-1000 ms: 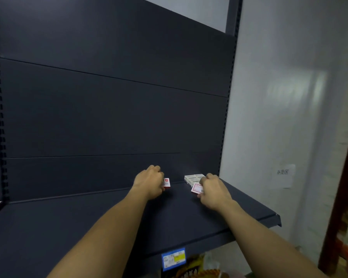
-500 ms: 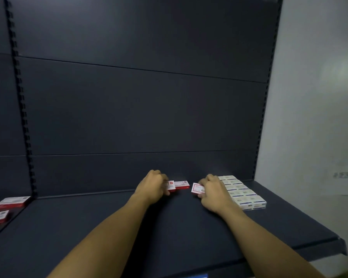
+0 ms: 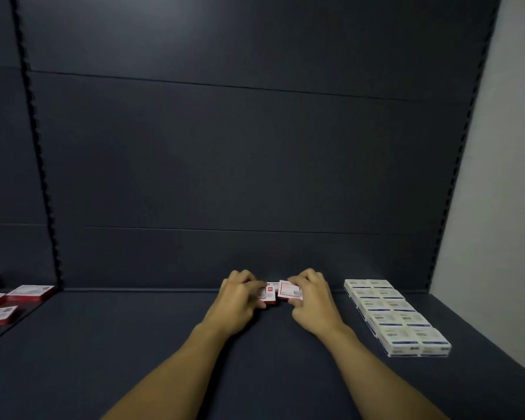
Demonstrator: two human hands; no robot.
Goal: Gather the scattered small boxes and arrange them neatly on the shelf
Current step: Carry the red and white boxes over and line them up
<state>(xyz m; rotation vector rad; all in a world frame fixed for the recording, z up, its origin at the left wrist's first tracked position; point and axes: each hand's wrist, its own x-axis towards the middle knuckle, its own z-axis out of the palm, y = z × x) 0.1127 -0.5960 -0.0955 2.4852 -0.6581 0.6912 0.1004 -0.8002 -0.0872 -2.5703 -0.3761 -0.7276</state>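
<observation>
Two small red-and-white boxes sit side by side near the back of the dark shelf [image 3: 134, 353]. My left hand [image 3: 240, 301] grips the left box [image 3: 270, 294]. My right hand [image 3: 312, 301] grips the right box [image 3: 288, 291], which is tilted slightly. The two boxes nearly touch each other. Fingers hide much of both boxes. To the right, several white boxes [image 3: 394, 316] lie in two tidy rows running from the back panel toward the front.
On the neighbouring shelf at the far left lie several loose red-and-white boxes [image 3: 28, 292]. A perforated upright [image 3: 40, 165] separates the two bays. A pale wall [image 3: 497, 177] stands at the right, and the dark back panel [image 3: 255, 147] rises behind.
The view has swung left and down, bringing the white rows fully into sight. My hands have drawn together, so the two red-and-white boxes now sit side by side.
</observation>
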